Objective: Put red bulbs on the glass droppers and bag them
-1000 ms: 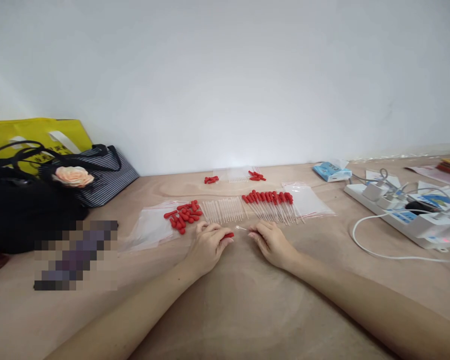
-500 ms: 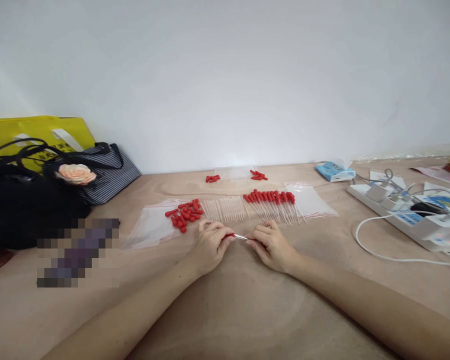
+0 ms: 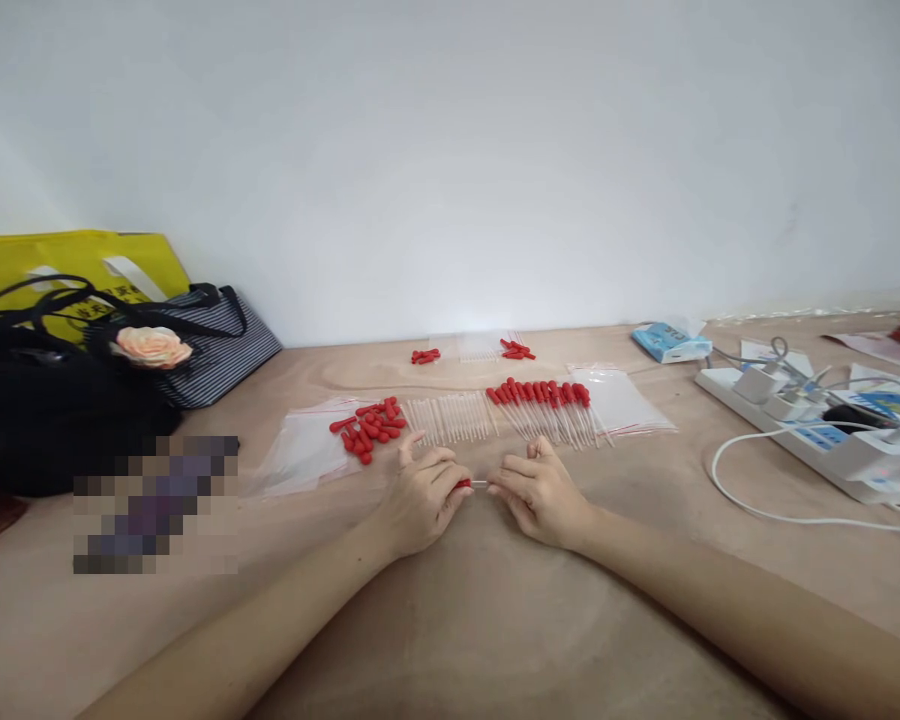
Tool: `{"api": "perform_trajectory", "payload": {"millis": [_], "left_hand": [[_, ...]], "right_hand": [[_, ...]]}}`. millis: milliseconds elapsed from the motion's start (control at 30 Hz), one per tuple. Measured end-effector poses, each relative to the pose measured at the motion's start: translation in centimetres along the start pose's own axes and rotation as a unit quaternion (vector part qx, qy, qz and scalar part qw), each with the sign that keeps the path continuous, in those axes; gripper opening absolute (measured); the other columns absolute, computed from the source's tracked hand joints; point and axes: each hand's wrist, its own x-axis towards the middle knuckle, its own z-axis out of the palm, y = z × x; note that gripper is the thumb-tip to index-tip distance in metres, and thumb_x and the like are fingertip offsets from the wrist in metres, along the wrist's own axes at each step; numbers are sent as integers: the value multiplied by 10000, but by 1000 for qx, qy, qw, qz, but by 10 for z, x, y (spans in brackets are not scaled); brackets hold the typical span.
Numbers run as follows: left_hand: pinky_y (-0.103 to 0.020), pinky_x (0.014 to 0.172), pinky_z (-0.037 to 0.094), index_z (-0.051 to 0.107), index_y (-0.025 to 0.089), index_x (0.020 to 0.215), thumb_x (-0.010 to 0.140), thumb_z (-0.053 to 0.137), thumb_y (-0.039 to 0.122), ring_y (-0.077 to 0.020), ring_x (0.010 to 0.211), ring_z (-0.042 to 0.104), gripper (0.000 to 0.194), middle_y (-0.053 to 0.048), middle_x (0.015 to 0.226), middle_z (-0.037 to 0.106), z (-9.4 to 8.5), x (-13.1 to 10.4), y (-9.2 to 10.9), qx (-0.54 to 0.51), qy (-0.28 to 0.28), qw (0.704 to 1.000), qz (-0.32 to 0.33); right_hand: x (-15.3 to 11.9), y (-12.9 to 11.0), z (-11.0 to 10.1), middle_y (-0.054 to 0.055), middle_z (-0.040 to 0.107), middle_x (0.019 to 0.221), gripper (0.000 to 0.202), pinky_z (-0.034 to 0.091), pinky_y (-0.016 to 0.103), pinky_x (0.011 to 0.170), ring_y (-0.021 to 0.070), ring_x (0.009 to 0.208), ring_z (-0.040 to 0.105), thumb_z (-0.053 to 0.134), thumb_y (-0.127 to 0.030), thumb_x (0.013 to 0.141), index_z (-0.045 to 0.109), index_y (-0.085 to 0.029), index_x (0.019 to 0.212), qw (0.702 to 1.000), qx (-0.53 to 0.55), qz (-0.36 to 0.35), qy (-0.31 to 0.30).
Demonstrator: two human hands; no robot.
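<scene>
1. Your L hand [image 3: 422, 502] is closed in a pinch on a red bulb [image 3: 463, 484], its tip showing past your fingers.
2. Your R hand [image 3: 541, 497] is pinched shut on a thin clear tube [image 3: 480, 484], which spans the gap btwn your hands, lined up w/ the bulb.
3. Beyond your L hand: loose red bulbs [image 3: 371, 430], partly on a plastic bag [image 3: 300, 452].
4. Mid worktop [image 3: 457, 620]: a row of bare tubes [image 3: 450, 418], w/ red-capped tubes [image 3: 544, 398] to its R.
5. Far R: power strip [image 3: 776, 420] w/ plugs & cables, near a blue tissue pack [image 3: 671, 343].
</scene>
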Motion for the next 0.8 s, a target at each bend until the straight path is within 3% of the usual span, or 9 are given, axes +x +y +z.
{"api": "perform_trajectory", "payload": {"millis": [433, 667, 800], "left_hand": [[-477, 1013, 54, 580, 214, 805, 855, 438, 259, -155, 841, 569, 157, 23, 755, 670, -6, 2, -5, -5, -39, 999, -22], [-466, 988, 107, 622, 251, 777, 827, 511, 295, -150, 805, 555, 130, 41, 707, 657, -11, -2, -12, 5, -19, 999, -31], [-470, 946, 193, 568, 259, 1030, 824, 503, 290, -176, 879, 541, 217, -7, 889, 647, -9, -4, -15, 2, -28, 995, -99]], "right_hand": [[3, 4, 2, 26, 615, 748, 233, 265, 303, 682, 123, 684, 500, 384, -232, 883, 608, -176, 910, 997, 49, 31, -57], [1, 3, -4, 25, 606, 713, 211, 231, 316, 653, 151, 707, 476, 436, -253, 864, 635, -195, 829, 996, -40, 22, -75], [-1, 6, -7, 42, 611, 716, 223, 229, 324, 666, 160, 716, 483, 432, -234, 853, 640, -184, 793, 993, -77, 49, -74]]}}
